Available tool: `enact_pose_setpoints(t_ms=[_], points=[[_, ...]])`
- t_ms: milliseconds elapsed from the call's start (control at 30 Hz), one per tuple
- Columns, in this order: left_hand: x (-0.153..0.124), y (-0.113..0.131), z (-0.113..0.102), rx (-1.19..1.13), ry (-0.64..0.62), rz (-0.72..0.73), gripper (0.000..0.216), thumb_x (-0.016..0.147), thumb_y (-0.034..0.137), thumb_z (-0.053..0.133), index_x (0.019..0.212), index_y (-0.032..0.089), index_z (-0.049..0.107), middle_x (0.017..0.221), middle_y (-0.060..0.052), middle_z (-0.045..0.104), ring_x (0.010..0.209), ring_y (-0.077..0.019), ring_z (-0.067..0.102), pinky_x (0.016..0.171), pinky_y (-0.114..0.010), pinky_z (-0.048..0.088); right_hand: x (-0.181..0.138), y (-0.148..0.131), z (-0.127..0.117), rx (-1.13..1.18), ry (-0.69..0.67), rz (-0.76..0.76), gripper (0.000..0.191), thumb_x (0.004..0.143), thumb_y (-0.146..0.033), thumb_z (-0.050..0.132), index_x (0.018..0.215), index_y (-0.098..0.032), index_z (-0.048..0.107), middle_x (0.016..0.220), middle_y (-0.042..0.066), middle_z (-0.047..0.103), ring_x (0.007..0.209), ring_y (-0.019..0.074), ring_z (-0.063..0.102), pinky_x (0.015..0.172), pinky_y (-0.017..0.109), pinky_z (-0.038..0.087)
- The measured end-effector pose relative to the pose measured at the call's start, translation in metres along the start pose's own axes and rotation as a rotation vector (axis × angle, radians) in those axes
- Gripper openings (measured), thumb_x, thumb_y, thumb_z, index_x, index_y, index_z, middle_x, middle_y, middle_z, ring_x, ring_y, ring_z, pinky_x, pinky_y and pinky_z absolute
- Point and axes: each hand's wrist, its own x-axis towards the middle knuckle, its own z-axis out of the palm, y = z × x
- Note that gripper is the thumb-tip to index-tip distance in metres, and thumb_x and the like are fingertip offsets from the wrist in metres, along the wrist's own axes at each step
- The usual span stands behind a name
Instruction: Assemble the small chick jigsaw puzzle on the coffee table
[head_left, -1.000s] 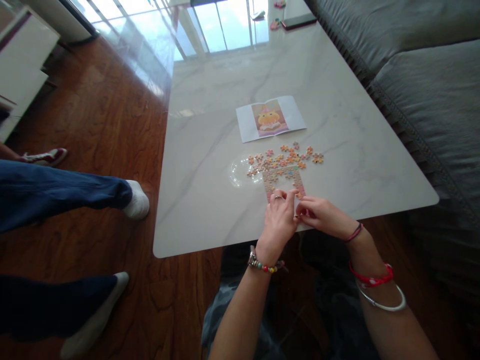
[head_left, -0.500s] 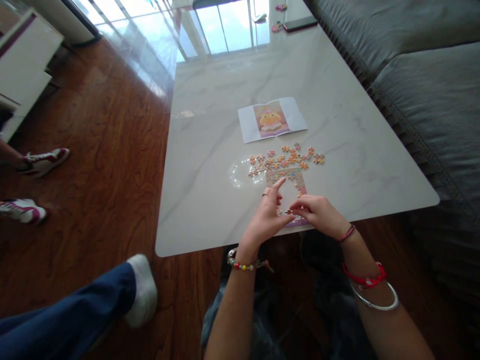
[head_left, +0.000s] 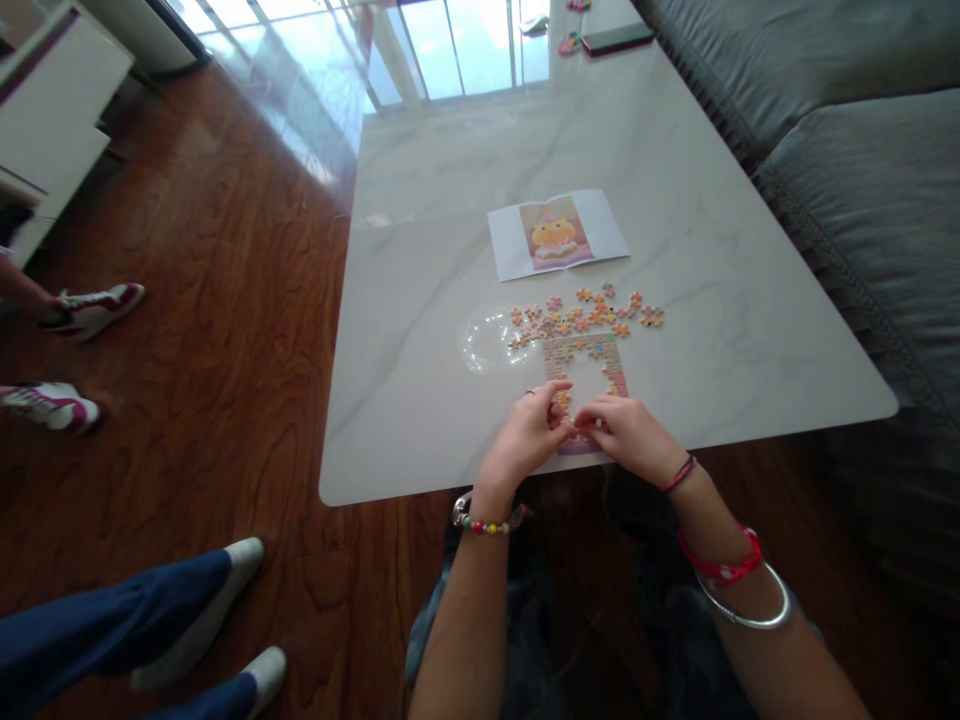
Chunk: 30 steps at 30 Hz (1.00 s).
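Observation:
A partly assembled jigsaw puzzle [head_left: 613,370] lies near the table's front edge, its frame of joined pieces surrounding a bare middle. My right hand [head_left: 626,428] pinches a small puzzle piece over the lower part of the frame, its fingertips mostly covering the piece. Over the frame's lower left side rests my left hand [head_left: 534,432], index finger stretched forward and thumb apart, its tip close to my right fingertips. Loose puzzle pieces [head_left: 581,314] in orange, pink and yellow lie scattered just beyond the frame.
Behind the pieces lies a folded picture sheet [head_left: 555,235] on the marble-patterned table [head_left: 420,400]. A dark phone-like object [head_left: 616,38] sits at the far end. A grey sofa [head_left: 862,180] runs along the right. Other people's feet, one in a white shoe [head_left: 262,675], are at left.
My right hand has lowered the puzzle piece onto the frame's lower part. My left index finger has drawn back towards me, and the thumb has come nearer the right fingertips. The view shifted slightly.

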Motion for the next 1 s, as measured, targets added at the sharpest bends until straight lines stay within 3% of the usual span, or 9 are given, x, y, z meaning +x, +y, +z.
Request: enact_pose_setpoints(t_ms=[433,767,1000], points=[[0.002,-0.005,0.007,0.053,0.012,-0.004,0.042,0.071,0.011,0.05,0.113,0.019,0.047,0.075,0.002,0.054,0.067,-0.0093,0.049,0.068,-0.025,0.044,-0.002,0.0,0.0,-0.035,0.013,0.009,0.012,0.075,-0.011,0.049,0.07,-0.017,0.059,0.071,0.003,0.057,0.068,0.0131,0.053,0.066,0.024,0.04],[0.003,0.004,0.006,0.131,0.01,-0.063,0.05,0.067,0.005,0.048,0.115,0.017,0.045,0.074,0.001,0.053,0.067,-0.0102,0.048,0.069,-0.026,0.043,-0.003,-0.003,0.002,-0.122,0.019,0.1,0.009,0.073,-0.012,0.052,0.067,-0.018,0.055,0.072,0.003,0.057,0.067,0.0132,0.052,0.065,0.024,0.039],[0.004,0.007,0.005,0.143,-0.006,-0.059,0.051,0.067,0.005,0.047,0.116,0.017,0.044,0.075,0.001,0.052,0.066,-0.0098,0.048,0.07,-0.026,0.043,-0.008,0.002,-0.004,-0.069,0.026,0.053,0.011,0.072,-0.01,0.052,0.068,-0.018,0.058,0.071,0.003,0.059,0.07,0.0133,0.054,0.067,0.023,0.04]])
